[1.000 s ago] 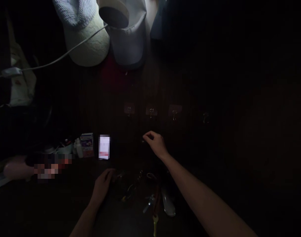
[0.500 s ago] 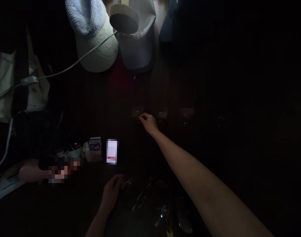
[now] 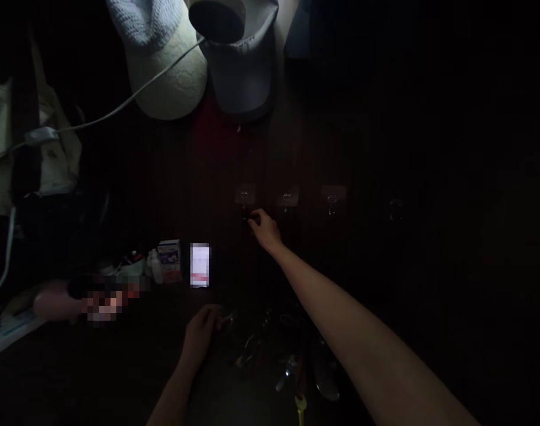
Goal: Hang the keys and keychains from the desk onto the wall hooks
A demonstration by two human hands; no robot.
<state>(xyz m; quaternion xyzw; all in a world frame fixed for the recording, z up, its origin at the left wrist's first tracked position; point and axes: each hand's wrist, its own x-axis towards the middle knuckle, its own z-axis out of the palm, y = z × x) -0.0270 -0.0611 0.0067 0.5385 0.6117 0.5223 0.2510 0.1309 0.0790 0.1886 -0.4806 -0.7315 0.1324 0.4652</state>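
Note:
My right hand (image 3: 265, 229) reaches up to the leftmost clear wall hook (image 3: 245, 195) on a dark upright surface. Its thumb and index finger are slightly apart beside the hook's lower end, where a small dark thing hangs; whether the fingers touch it is too dim to tell. Low in the view, my left hand (image 3: 201, 331) has its fingers curled together beside a small shiny metal piece (image 3: 228, 319). What those fingers hold is not clear. Right of it lie a silvery metal item (image 3: 284, 378), a yellow key-like piece (image 3: 300, 403) and a rounded shiny object (image 3: 326, 376).
More hooks (image 3: 287, 196) continue to the right in a row. Caps (image 3: 167, 77) hang above, with a lamp head (image 3: 219, 21) and white cord (image 3: 132, 97) in front. At left are a cloth bag (image 3: 59, 154), a small box (image 3: 169, 260) and a lit phone (image 3: 200, 265).
My right hand has shifted slightly down from the hook, and its pinched fingers have parted a little. My left hand stays by the shiny metal piece. The whole view has shifted slightly.

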